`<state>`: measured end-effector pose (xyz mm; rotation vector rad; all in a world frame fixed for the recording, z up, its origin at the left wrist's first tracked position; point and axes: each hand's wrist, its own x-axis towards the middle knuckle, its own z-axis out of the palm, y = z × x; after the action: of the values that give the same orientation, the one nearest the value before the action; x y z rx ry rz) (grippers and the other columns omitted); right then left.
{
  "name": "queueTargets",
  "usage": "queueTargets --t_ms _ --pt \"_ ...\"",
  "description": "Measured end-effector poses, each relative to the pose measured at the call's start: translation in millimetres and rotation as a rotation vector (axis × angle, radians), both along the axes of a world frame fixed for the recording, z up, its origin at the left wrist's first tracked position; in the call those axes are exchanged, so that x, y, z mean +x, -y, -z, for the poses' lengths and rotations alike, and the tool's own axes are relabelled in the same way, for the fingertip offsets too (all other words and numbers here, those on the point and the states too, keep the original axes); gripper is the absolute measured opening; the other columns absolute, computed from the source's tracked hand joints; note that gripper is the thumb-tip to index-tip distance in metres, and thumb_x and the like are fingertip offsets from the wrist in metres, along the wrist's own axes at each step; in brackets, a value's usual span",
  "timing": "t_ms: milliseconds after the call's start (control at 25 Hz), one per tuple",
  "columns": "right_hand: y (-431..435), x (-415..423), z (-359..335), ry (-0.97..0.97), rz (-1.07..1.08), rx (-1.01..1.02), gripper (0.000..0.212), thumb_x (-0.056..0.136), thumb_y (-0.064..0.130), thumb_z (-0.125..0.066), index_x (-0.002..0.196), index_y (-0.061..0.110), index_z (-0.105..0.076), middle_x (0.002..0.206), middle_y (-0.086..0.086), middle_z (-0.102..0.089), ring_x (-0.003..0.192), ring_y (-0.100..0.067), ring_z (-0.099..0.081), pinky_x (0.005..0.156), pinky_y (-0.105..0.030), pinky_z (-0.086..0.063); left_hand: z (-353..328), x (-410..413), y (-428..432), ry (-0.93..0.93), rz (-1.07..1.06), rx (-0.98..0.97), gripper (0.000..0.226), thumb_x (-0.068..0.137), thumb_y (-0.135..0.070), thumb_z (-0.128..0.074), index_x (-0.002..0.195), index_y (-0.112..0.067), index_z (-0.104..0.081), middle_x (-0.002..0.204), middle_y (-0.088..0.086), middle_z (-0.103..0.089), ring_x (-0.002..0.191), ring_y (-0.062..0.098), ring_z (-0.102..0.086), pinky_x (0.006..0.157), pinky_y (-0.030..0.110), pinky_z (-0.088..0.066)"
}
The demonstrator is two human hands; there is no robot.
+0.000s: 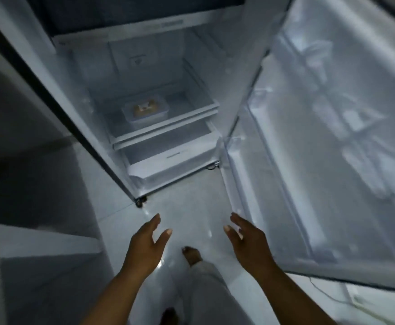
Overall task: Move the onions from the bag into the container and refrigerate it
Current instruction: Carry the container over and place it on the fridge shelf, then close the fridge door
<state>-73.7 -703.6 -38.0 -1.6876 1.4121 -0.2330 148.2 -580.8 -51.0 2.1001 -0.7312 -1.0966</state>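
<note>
The container (145, 109) sits on the fridge shelf (168, 118) at twelve o'clock, door (332, 137) open; left hand (145, 245) and right hand (250, 245) hang spread wide, holding nothing.

The fridge (145, 95) stands open at 12 o'clock, its door (332, 137) swung out to 3 o'clock. The container (145, 110) sits on a shelf (168, 123) inside, with a drawer (170, 160) below that shelf. On the floor (187, 202) before the fridge, the left hand (145, 245) is at 7 o'clock and the right hand (248, 242) at 5 o'clock, well apart, a foot (191, 255) between them. A ledge (46, 240) lies at 9 o'clock.
</note>
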Motion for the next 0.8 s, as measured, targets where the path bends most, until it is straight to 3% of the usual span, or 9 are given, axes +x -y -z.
queueTargets --t_ms 200,320,440,520,600,720,800 --pt "-72.9 -113.1 -70.3 -0.075 0.145 -0.217 0.053 0.086 0.047 -0.058 0.132 0.022 -0.055 0.13 0.002 -0.062 0.11 -0.013 -0.061 0.094 -0.021 -0.043 -50.4 -73.4 -17.4 0.163 0.414 -0.101 0.071 0.088 -0.052 -0.053 0.149 -0.026 -0.029 0.154 -0.002 -0.036 0.141 0.013 -0.031 0.114 0.03 -0.027" --pt "-83.5 -173.0 -123.0 -0.094 0.319 -0.589 0.041 0.087 0.04 -0.062 0.12 0.016 -0.064 0.113 -0.004 -0.069 0.09 -0.018 -0.066 0.082 -0.019 -0.045 -92.9 -119.8 12.4 0.27 0.626 -0.269 0.074 0.088 -0.057 -0.047 0.151 -0.029 -0.02 0.157 -0.006 -0.028 0.141 0.002 -0.021 0.111 0.017 -0.017" --pt "-74.2 -223.2 -180.4 -0.126 0.509 -0.996 0.03 0.09 0.031 -0.059 0.114 0.013 -0.064 0.106 -0.006 -0.067 0.094 -0.024 -0.064 0.084 -0.02 -0.044 -148.9 -163.9 51.6 0.425 0.759 -0.524 0.076 0.087 -0.061 -0.039 0.151 -0.027 -0.019 0.156 -0.009 -0.025 0.135 -0.011 -0.009 0.104 -0.001 -0.002" --pt "-61.2 -247.1 -214.8 -0.158 0.568 -1.208 0.031 0.094 0.028 -0.056 0.117 0.008 -0.062 0.111 -0.01 -0.065 0.099 -0.026 -0.062 0.087 -0.028 -0.049 -184.5 -193.5 73.4 0.574 0.809 -0.711 0.072 0.091 -0.058 -0.042 0.15 -0.024 -0.022 0.155 -0.007 -0.028 0.135 -0.013 -0.003 0.105 0.0 -0.001" --pt "-41.4 -259.7 -241.0 -0.16 0.555 -1.214 0.044 0.094 0.029 -0.056 0.131 0.007 -0.052 0.131 -0.012 -0.056 0.12 -0.026 -0.054 0.1 -0.035 -0.046 -207.8 -220.5 90.8 0.709 0.865 -0.859 0.071 0.092 -0.054 -0.047 0.15 -0.022 -0.022 0.157 -0.004 -0.027 0.141 -0.003 -0.007 0.11 0.012 -0.007" --pt "-16.3 -263.5 -259.9 -0.203 0.436 -1.023 0.06 0.095 0.04 -0.05 0.147 0.014 -0.033 0.156 -0.004 -0.031 0.145 -0.016 -0.024 0.116 -0.021 -0.021 -215.7 -252.8 104.7 0.809 1.019 -0.885 0.075 0.092 -0.053 -0.047 0.151 -0.02 -0.016 0.162 0.0 -0.018 0.148 0.013 -0.008 0.114 0.025 -0.004" --pt "-9.2 -260.8 -258.9 -0.222 0.379 -0.984 0.061 0.094 0.045 -0.045 0.144 0.013 -0.038 0.155 -0.004 -0.034 0.146 -0.017 -0.022 0.117 -0.035 -0.027 -207.0 -263.1 105.3 0.835 1.054 -0.814 0.076 0.092 -0.054 -0.047 0.152 -0.02 -0.016 0.162 0.0 -0.018 0.149 0.017 -0.009 0.112 0.026 0.002"
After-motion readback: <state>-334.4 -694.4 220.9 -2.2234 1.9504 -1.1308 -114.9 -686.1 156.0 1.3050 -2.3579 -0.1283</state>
